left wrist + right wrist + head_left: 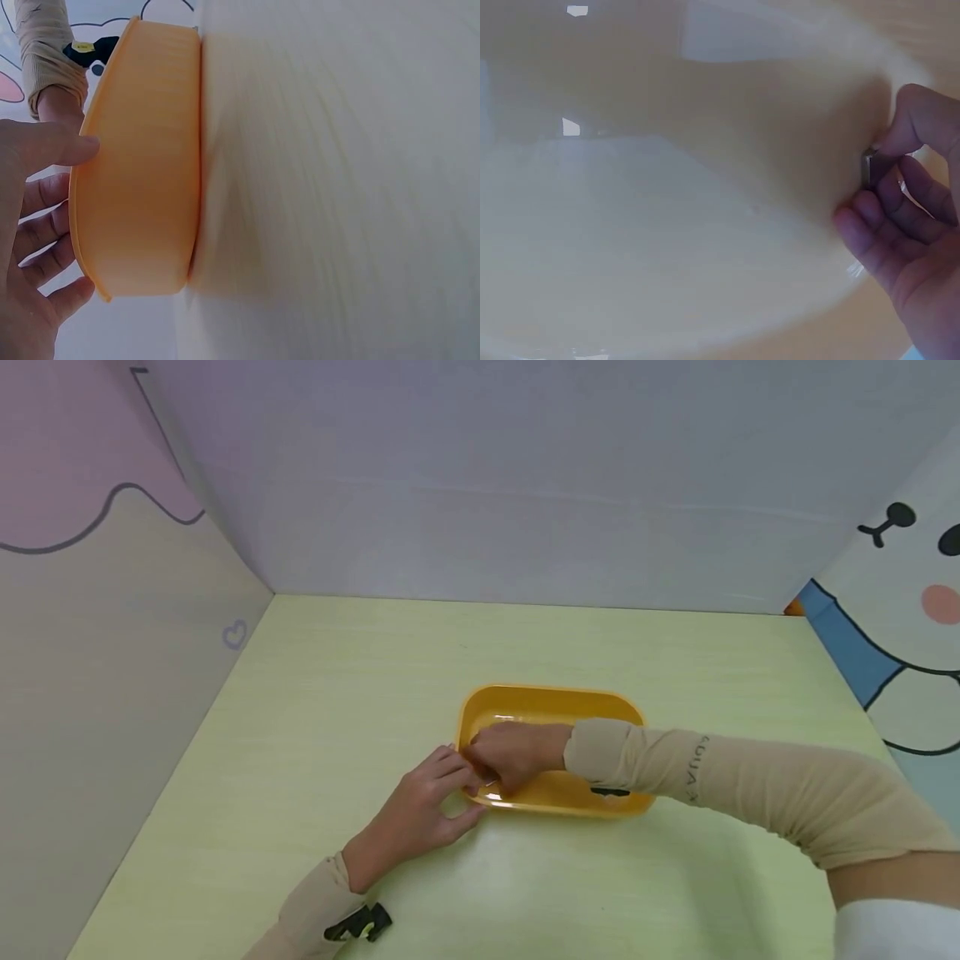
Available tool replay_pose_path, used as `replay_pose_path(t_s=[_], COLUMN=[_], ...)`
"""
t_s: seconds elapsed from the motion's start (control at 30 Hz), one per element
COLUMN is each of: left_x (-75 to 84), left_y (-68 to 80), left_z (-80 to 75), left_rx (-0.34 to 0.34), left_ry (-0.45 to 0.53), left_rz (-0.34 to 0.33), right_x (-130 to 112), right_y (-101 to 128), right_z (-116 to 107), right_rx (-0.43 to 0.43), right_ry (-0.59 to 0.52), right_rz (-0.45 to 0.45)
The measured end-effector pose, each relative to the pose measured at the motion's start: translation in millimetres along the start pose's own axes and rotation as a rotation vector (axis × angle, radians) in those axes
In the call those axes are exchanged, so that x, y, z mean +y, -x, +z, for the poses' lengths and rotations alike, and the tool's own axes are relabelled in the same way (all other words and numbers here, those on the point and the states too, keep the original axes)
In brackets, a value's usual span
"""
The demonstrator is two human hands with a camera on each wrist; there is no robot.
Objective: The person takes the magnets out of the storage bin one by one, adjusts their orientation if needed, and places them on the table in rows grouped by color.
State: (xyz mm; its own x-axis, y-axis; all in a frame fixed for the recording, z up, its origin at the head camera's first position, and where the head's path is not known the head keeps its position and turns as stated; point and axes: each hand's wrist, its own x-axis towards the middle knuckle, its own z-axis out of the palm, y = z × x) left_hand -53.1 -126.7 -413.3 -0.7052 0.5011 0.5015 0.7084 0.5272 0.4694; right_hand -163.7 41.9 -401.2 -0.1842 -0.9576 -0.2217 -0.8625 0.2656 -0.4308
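A yellow rectangular tray (555, 695) with rounded corners sits on the table. My left hand (420, 806) grips its near left corner; in the left wrist view the thumb lies on the outer wall (142, 165) and the other fingers are at the rim. Inside the tray's left end, my right hand (517, 753) is curled with its knuckles up. The right wrist view shows that hand (915, 217) pinching a small flat metallic piece (867, 168) between thumb and fingers, against the tray. Most of the piece is hidden by the fingers, so its kind is unclear.
The pale green table (337, 693) extends around the tray. A plain panel (525, 485) rises at the back, with printed panels at the left (112, 635) and right (900, 610). Sleeves with black straps cover both forearms.
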Motion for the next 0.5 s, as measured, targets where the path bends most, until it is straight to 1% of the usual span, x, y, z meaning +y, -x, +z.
replay_pose_path(t_s=[0.13, 0.27, 0.5], left_x=[-0.2, 0.8, 2.1], left_y=[0.3, 0.8, -0.1], left_z=[-0.5, -0.6, 0.0], left_rx=[-0.008, -0.006, 0.004], left_ry=[0.006, 0.001, -0.006], left_rz=[-0.002, -0.017, -0.015], right_x=[-3.1, -4.9, -3.2], right_y=[1.6, 3.3, 6.8], right_z=[-1.0, -0.6, 2.5], right_rx=[-0.028, -0.036, 0.040], right_ry=[-0.013, -0.035, -0.103], right_rz=[0.017, 0.009, 0.007])
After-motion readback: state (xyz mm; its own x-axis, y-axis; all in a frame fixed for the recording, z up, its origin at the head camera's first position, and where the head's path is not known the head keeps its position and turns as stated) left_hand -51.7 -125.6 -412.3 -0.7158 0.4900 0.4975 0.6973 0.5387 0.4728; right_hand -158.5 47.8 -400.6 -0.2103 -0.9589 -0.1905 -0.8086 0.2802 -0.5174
